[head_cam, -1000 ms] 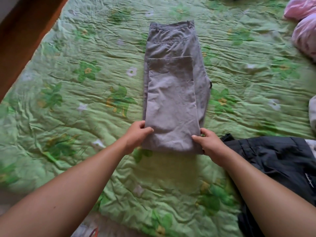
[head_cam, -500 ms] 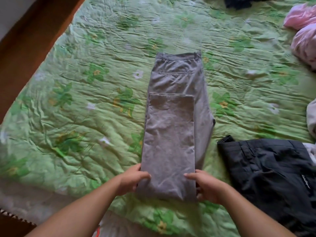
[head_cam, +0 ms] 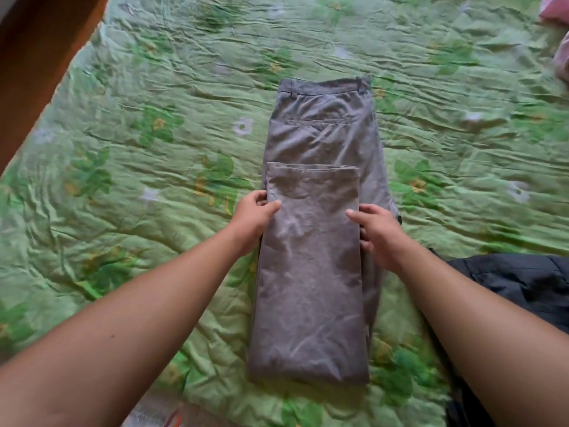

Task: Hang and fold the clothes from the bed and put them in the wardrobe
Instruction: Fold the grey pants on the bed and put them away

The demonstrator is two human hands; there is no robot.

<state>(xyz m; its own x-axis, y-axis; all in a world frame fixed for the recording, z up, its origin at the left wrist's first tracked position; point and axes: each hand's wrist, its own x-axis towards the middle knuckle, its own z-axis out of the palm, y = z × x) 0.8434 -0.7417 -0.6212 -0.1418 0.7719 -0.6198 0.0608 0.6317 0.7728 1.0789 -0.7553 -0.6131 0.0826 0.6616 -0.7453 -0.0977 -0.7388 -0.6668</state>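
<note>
Far left, upper corner: brown wooden edge (head_cam: 34, 63), running diagonally along the side of the bed. Blurred; cannot tell what it belongs to.

Green floral bedspread (head_cam: 147, 97) covers the whole bed surface, heavily creased.

Left forearm enters from the lower left. Left hand (head_cam: 254, 215) sits at the left edge of the grey trousers (head_cam: 311, 288). The thumb lies on top of the cloth and the fingers curl round the edge, so it has a grip on the fabric.

Grey trousers lie flat on the bedspread in the middle of view. The waistband is at the far end, with a welt pocket showing below it. The legs are folded back up over the seat, hem ending short of the pocket. The fold line is at the near end, close to the person.

Right hand (head_cam: 377, 232) is at the right edge of the folded-over leg, level with the left hand. Thumb is on top and fingers are tucked at the edge, pinching the cloth. The hands are apart, with the trousers' width between them.

Right of the right forearm is a dark garment (head_cam: 523, 282), lying crumpled on the bedspread, near the trousers but not touching.

Far upper right corner: pink cloth (head_cam: 554, 16), mostly cut off by the frame.
</note>
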